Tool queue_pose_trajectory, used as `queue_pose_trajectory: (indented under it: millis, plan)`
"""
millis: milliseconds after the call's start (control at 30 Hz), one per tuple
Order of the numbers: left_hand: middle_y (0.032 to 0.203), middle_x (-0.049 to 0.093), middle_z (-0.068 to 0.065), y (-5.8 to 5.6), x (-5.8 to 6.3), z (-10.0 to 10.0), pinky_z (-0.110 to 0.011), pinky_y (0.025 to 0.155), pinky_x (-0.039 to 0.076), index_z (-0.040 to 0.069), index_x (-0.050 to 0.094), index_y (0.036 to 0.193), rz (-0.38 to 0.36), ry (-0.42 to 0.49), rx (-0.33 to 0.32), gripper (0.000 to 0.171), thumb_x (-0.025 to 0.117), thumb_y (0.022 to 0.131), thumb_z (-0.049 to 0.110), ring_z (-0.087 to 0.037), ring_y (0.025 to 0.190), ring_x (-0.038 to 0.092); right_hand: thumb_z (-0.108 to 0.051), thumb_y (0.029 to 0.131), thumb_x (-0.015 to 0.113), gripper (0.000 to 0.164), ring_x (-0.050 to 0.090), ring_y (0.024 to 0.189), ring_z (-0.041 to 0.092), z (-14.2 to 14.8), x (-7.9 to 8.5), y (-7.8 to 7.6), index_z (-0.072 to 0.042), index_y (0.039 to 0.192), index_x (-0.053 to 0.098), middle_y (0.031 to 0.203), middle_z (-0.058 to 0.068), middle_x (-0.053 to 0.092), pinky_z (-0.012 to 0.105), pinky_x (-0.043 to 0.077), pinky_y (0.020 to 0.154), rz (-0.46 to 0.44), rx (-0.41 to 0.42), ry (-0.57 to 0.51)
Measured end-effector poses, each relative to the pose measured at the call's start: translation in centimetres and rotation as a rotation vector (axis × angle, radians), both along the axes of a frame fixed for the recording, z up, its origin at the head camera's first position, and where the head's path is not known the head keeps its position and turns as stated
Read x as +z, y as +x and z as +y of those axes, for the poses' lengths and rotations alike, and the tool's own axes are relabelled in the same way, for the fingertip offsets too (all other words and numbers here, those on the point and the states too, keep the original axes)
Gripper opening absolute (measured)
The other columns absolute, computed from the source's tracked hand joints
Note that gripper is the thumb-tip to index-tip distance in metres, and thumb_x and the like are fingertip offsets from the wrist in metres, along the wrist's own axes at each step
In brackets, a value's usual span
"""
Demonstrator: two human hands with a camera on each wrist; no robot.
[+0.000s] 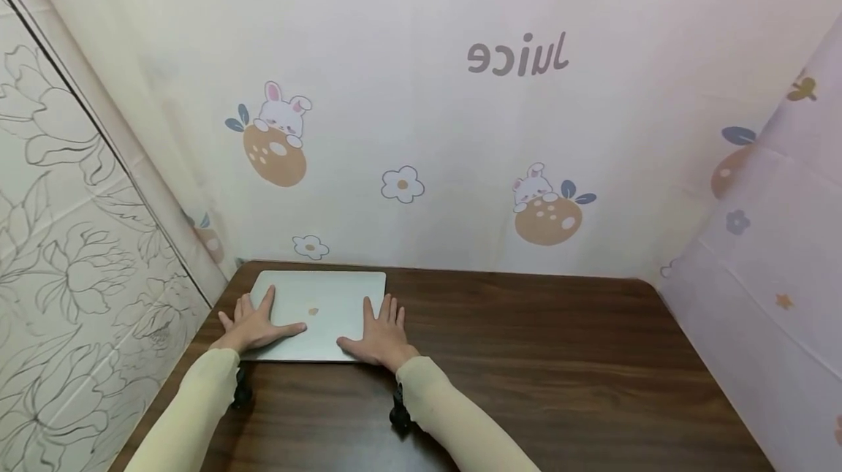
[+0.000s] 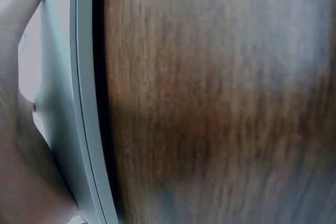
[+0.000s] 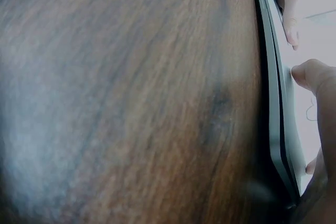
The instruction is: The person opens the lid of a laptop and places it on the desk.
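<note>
A silver laptop (image 1: 322, 322), its lid down, lies flat at the far left of the brown wooden table (image 1: 559, 370). My left hand (image 1: 255, 328) rests on its left side, thumb and index finger stretched out over the lid. On the right side lies my right hand (image 1: 381, 337), with its thumb and index finger on the lid and the other fingers past the right edge. The left wrist view shows the laptop's front edge (image 2: 86, 98) beside the hand. In the right wrist view, the right thumb (image 3: 307, 74) touches the lid.
A pale curtain (image 1: 408, 128) printed with rabbits and flowers hangs behind the table. Another curtain (image 1: 72, 253) with line-drawn flowers stands along the left, and more printed cloth (image 1: 776, 238) borders the right side. Dark wrist cameras (image 1: 400, 413) sit under the sleeves.
</note>
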State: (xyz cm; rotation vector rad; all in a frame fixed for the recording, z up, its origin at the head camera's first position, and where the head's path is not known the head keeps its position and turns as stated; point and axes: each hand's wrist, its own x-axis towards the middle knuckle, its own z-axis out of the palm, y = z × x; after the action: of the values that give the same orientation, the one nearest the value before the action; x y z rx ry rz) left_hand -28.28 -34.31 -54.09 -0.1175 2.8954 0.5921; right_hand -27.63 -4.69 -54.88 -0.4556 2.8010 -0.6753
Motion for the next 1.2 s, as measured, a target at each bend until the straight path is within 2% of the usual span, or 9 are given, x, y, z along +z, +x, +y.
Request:
queue_pose_trajectory:
  millis: [167, 367, 633, 900, 1200]
  plan:
    - [0.157, -0.007, -0.049, 0.2, -0.3, 0.0, -0.087, 0.104, -0.014, 0.002, 0.008, 0.164, 0.015, 0.015, 0.0, 0.136, 0.067, 0.073, 0.085, -0.065, 0.149, -0.007, -0.072, 0.091, 0.057, 0.104, -0.003, 0.158, 0.047, 0.1, 0.3, 0.0, -0.012, 0.166, 0.018, 0.169, 0.033, -0.001, 0.059, 0.004, 0.128, 0.002, 0.004, -0.018]
    - [0.158, -0.014, -0.049, 0.1, -1.0, 0.1, -0.085, 0.101, -0.021, 0.004, 0.005, 0.165, 0.023, 0.044, -0.015, 0.139, 0.065, 0.072, 0.088, -0.066, 0.148, -0.015, -0.067, 0.091, 0.059, 0.102, -0.003, 0.158, 0.049, 0.7, 1.3, 0.2, -0.009, 0.165, 0.02, 0.168, 0.035, -0.001, 0.058, 0.008, 0.128, -0.018, 0.013, -0.045]
    - [0.157, -0.016, -0.049, 0.5, -0.5, 0.7, -0.084, 0.101, -0.023, 0.004, 0.005, 0.165, 0.013, 0.052, -0.019, 0.138, 0.062, 0.073, 0.089, -0.067, 0.146, -0.016, -0.066, 0.092, 0.059, 0.097, 0.003, 0.158, 0.048, 0.9, 1.6, 0.4, -0.012, 0.165, 0.025, 0.17, 0.029, -0.003, 0.06, 0.014, 0.127, 0.015, 0.057, -0.027]
    - [0.159, -0.016, -0.047, 1.1, 0.2, 1.3, -0.084, 0.107, -0.016, 0.013, 0.01, 0.166, -0.003, 0.027, -0.026, 0.123, 0.063, 0.08, 0.082, -0.068, 0.146, -0.013, -0.069, 0.092, 0.057, 0.095, 0.0, 0.156, 0.053, 0.5, 1.5, 0.5, -0.016, 0.165, 0.026, 0.171, 0.028, 0.0, 0.064, 0.011, 0.125, 0.022, 0.07, 0.005]
    - [0.166, -0.011, -0.037, 1.1, -0.4, 1.3, -0.084, 0.109, -0.009, 0.015, 0.015, 0.166, 0.021, 0.002, -0.043, 0.117, 0.061, 0.082, 0.081, -0.071, 0.145, -0.008, -0.073, 0.092, 0.054, 0.095, 0.001, 0.156, 0.053, 0.6, 1.2, 0.3, -0.019, 0.164, 0.028, 0.171, 0.027, 0.002, 0.066, 0.011, 0.124, 0.049, 0.092, 0.026]
